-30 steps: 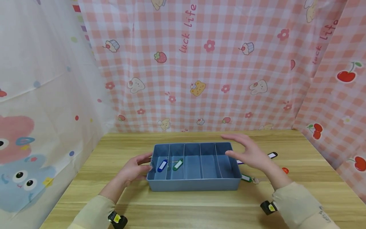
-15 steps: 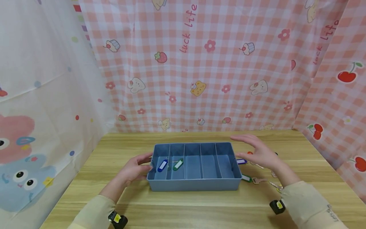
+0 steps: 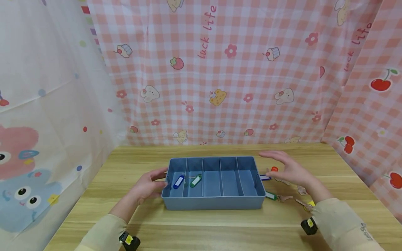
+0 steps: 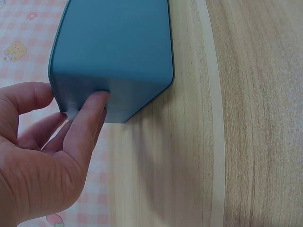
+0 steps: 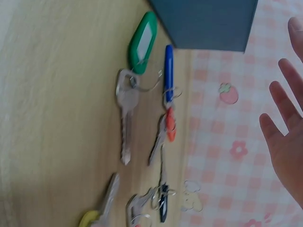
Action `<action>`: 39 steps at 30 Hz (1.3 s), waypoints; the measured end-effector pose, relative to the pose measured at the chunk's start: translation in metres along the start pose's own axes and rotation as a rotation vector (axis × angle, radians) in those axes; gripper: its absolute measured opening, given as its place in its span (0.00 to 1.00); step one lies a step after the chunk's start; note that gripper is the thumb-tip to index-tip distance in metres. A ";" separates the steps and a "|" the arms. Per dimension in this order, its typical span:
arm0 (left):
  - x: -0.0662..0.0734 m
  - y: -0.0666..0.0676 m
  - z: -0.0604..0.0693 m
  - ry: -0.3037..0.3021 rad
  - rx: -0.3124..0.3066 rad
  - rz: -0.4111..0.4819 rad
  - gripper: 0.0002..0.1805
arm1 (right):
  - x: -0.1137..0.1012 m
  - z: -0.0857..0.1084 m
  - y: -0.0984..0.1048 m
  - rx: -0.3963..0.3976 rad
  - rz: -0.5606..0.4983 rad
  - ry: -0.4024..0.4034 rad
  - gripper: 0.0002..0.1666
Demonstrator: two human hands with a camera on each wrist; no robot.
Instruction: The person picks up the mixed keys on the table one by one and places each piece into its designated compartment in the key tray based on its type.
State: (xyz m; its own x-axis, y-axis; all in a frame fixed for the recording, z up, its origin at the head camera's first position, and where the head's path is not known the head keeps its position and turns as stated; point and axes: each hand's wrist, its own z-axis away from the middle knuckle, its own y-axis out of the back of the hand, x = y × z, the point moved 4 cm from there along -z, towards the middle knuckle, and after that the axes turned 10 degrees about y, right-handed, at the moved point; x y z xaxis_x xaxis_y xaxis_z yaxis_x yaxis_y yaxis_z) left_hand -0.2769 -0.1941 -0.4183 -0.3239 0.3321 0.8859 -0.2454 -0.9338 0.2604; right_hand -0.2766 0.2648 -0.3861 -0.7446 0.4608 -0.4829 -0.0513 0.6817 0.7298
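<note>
A blue-grey divided organizer box [image 3: 213, 203] sits on the wooden table. My left hand [image 3: 146, 187] holds its left end; in the left wrist view a fingertip [image 4: 98, 101] rests against the outer end wall and another digit meets the rim. A key tag in blue [image 3: 178, 181] lies in the leftmost compartment, and a green key tag [image 3: 195, 181] in the second. My right hand [image 3: 292, 170] hovers with spread fingers beyond the box's right end, holding nothing. Below it lie tagged keys, including a green tag [image 5: 143, 43], a silver key [image 5: 126, 113] and a blue tag [image 5: 169, 71].
An orange-red tag [image 3: 274, 169] lies behind the blue one on the right. Nearer me are a key with a yellow tag [image 3: 309, 205] and, in the right wrist view, a black tag [image 5: 164, 203]. A pink checkered curtain [image 3: 188, 80] hangs behind the table.
My right hand has moved right, away from the box's right end, uncovering more keys and tags. The left hand, the box and the tags inside stay in place.
</note>
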 end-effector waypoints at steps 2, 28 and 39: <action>0.000 0.000 0.000 -0.003 -0.001 0.001 0.33 | 0.005 0.003 -0.001 -0.017 -0.013 -0.032 0.38; -0.001 0.000 -0.001 -0.012 -0.019 0.031 0.34 | 0.044 0.022 -0.017 -0.180 0.056 -0.110 0.31; -0.001 0.000 -0.001 -0.008 -0.009 0.025 0.33 | 0.051 0.022 -0.018 -0.246 0.139 -0.159 0.24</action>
State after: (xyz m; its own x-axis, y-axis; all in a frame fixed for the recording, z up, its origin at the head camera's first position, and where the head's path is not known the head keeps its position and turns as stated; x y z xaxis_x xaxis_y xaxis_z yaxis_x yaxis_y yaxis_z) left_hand -0.2774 -0.1941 -0.4196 -0.3226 0.3077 0.8951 -0.2458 -0.9405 0.2347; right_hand -0.2991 0.2883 -0.4344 -0.6437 0.6357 -0.4261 -0.1303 0.4575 0.8796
